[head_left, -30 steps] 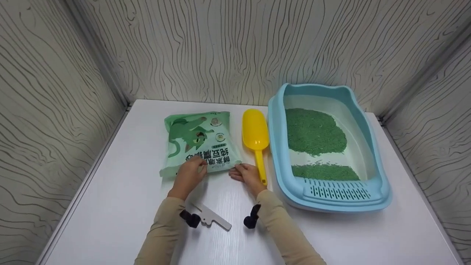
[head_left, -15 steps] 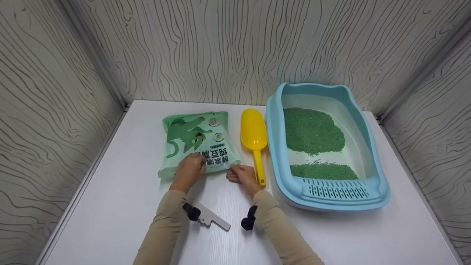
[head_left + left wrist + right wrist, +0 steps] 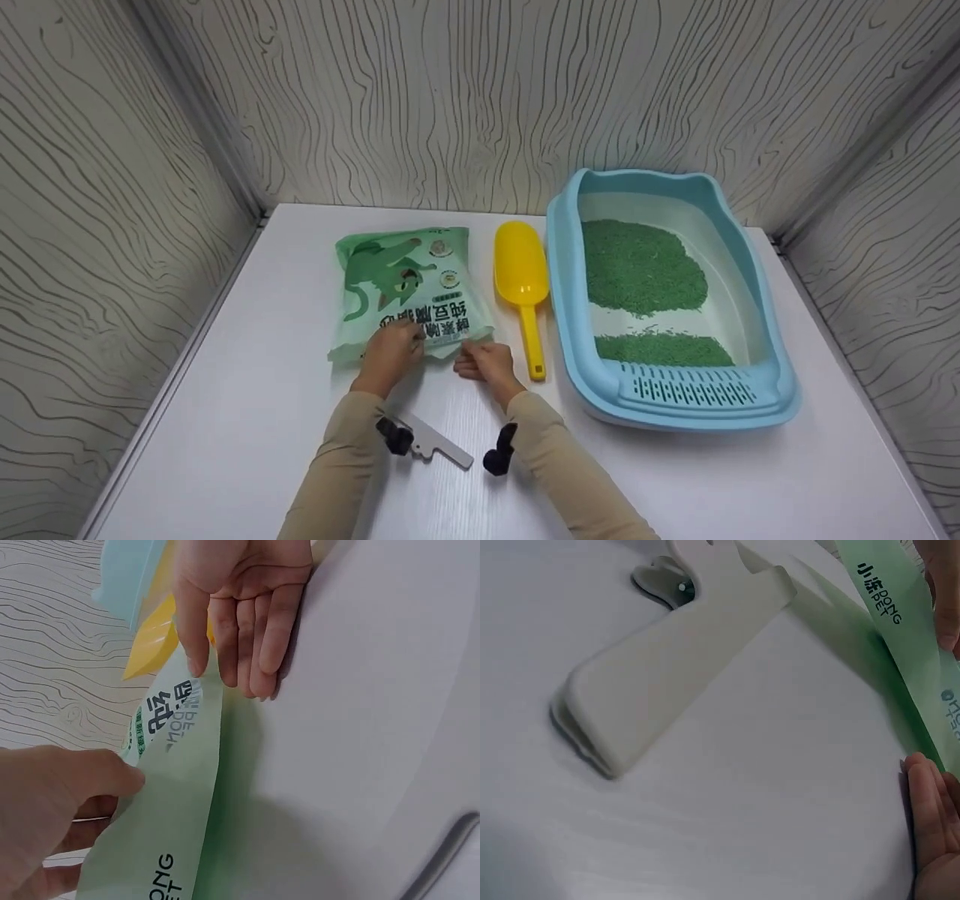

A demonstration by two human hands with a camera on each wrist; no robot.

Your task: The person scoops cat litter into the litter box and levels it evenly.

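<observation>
A green cat litter bag (image 3: pixel 397 281) with a cartoon cat lies flat on the table, its near edge towards me. My left hand (image 3: pixel 391 356) pinches the bag near the middle of that edge; the left wrist view shows the thumb (image 3: pixel 124 778) on the film and the fingers behind it. At the near right corner, my right hand (image 3: pixel 489 366) pinches the edge between thumb and forefinger, its other fingers extended below. The film bends up between the hands. A pale grey bag clip (image 3: pixel 439 442) lies below, partly covered by the left wrist's camera.
Right of the bag lies a yellow scoop (image 3: pixel 521 270), its handle pointing towards me. Beside it stands a light blue litter box (image 3: pixel 568 330) with green litter pellets (image 3: pixel 641 270) inside. Patterned walls (image 3: pixel 420 97) enclose the white table (image 3: pixel 247 420) at the back and sides.
My right hand has slid a little left along the bag's near edge, away from the scoop handle. The film between the hands now buckles more. My left hand keeps nearly the same place.
</observation>
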